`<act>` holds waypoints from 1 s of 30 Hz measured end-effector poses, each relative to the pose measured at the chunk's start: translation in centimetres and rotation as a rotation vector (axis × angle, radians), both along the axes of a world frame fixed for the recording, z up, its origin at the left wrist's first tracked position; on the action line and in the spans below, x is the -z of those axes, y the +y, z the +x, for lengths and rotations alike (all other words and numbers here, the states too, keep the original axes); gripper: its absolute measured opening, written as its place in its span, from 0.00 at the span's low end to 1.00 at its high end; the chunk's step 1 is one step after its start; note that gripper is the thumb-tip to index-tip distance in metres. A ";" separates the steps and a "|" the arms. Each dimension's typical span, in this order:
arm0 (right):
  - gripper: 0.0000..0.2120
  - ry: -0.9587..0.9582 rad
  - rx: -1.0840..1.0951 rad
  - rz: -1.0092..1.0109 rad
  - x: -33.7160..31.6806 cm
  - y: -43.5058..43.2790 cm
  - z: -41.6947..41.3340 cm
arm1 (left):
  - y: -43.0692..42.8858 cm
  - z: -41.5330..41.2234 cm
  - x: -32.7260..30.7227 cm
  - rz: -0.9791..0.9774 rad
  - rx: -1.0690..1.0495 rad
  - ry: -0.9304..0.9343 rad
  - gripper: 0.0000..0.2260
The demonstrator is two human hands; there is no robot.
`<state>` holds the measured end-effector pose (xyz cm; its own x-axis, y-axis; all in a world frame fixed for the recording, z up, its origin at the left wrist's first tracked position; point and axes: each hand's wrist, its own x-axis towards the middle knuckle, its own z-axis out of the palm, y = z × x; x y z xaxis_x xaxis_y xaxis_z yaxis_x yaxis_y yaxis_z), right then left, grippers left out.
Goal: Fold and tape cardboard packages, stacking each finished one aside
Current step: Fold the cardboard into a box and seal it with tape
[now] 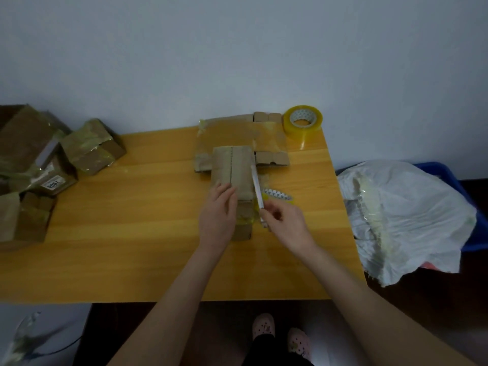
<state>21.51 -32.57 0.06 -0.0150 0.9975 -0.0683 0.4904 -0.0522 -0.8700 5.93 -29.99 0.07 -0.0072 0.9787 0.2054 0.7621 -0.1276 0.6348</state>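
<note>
Two bare hands are seen in the head view, both forearms stretched forward over the wooden table (132, 233). The left hand (217, 210) is laid palm down with its fingers straight and nothing gripped, its fingertips pressed on the near end of the cardboard package (232, 167). The package is placed at the table's middle, toward 12 o'clock from the hands. The right hand (286, 223) is curled, and a slim white tool (256, 186) is pinched between thumb and fingers; the tool is laid along the package's right edge, pointed toward 12 o'clock. A tape roll (303, 122) is set at 1 o'clock from the package, at the table's far corner. Taped boxes (89, 146) are piled at 9 o'clock, well apart. A white plastic sheet (409, 212) is draped at 3 o'clock, beyond the table edge.
</note>
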 end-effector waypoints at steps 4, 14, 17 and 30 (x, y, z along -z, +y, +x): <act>0.08 0.018 -0.123 -0.016 -1.4 0.3 -1.6 | -0.5 2.4 -2.5 -0.241 -0.018 -0.261 0.11; 0.26 -0.529 -0.167 -0.227 1.1 4.1 2.2 | -0.7 3.0 0.1 -0.085 -0.005 0.056 0.10; 0.25 -0.509 -0.226 -0.184 1.6 4.4 2.2 | -0.4 2.0 1.3 -0.071 -0.020 0.068 0.12; 0.20 -0.705 -0.143 -0.123 -0.4 4.3 3.2 | 0.0 2.1 1.2 -0.053 -0.094 0.116 0.09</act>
